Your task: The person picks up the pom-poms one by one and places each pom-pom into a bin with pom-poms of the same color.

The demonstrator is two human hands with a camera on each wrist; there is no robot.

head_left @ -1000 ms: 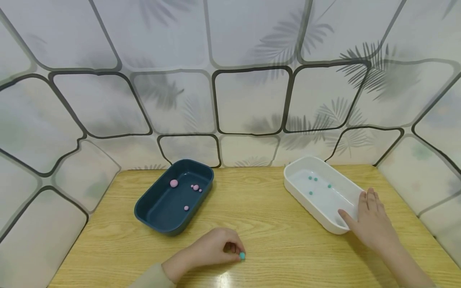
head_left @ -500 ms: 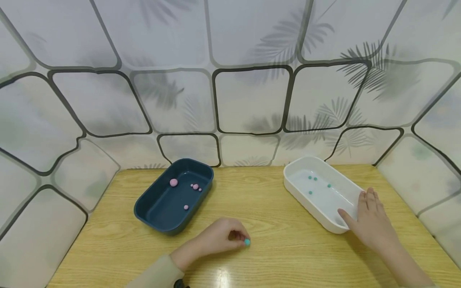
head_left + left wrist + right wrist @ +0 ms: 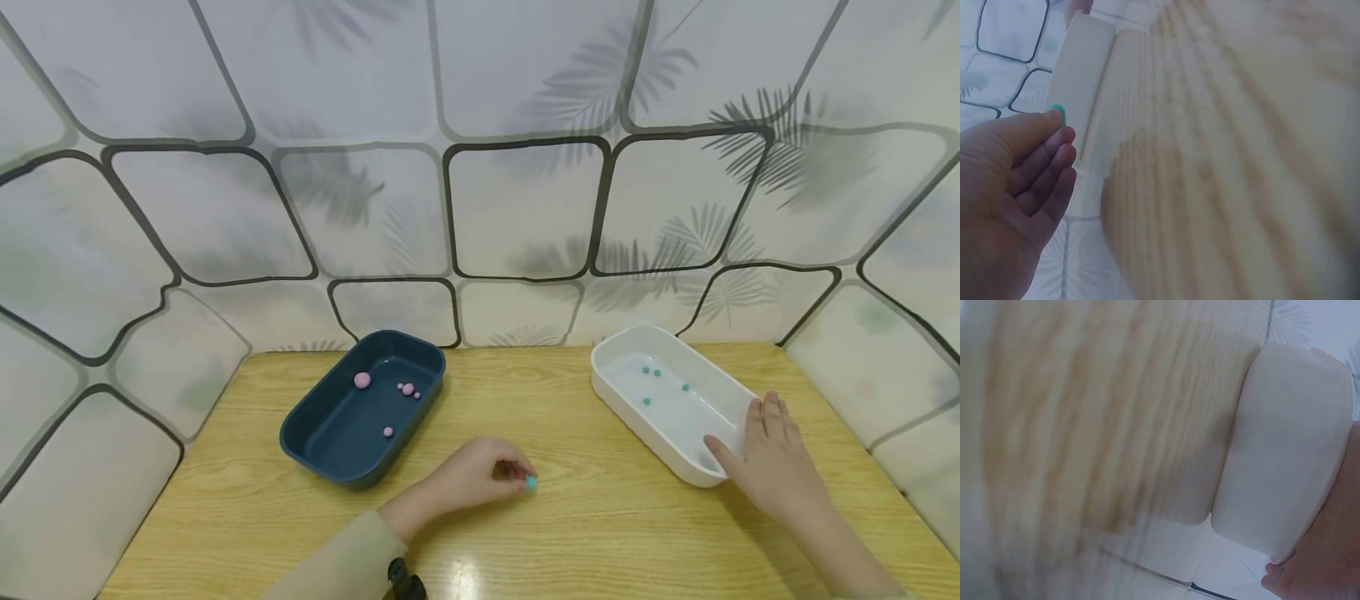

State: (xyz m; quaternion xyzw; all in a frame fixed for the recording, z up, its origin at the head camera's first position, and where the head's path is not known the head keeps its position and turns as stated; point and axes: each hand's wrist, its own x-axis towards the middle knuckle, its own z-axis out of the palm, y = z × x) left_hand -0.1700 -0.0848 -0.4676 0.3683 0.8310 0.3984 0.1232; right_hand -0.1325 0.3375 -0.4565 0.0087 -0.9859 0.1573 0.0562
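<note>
My left hand [image 3: 480,477] pinches a small teal bead [image 3: 531,482] at its fingertips, just above the wooden table [image 3: 570,517], between the two trays. The bead [image 3: 1057,113] shows at the fingertips in the left wrist view, with the white tray [image 3: 1082,75] beyond it. My right hand [image 3: 772,454] rests with straight fingers on the near end of the white tray [image 3: 622,400], which holds several teal beads [image 3: 651,372]. The tray's outer wall [image 3: 1285,450] fills the right wrist view. A dark blue tray [image 3: 300,433] at the left holds several pink beads [image 3: 362,380].
A padded wall with a leaf pattern [image 3: 517,208] stands behind and beside the table. The table's front edge lies near me at the bottom of the head view.
My left hand has moved forward and to the right across the table with the teal bead pinched in it. The right hand and both trays have stayed put.
</note>
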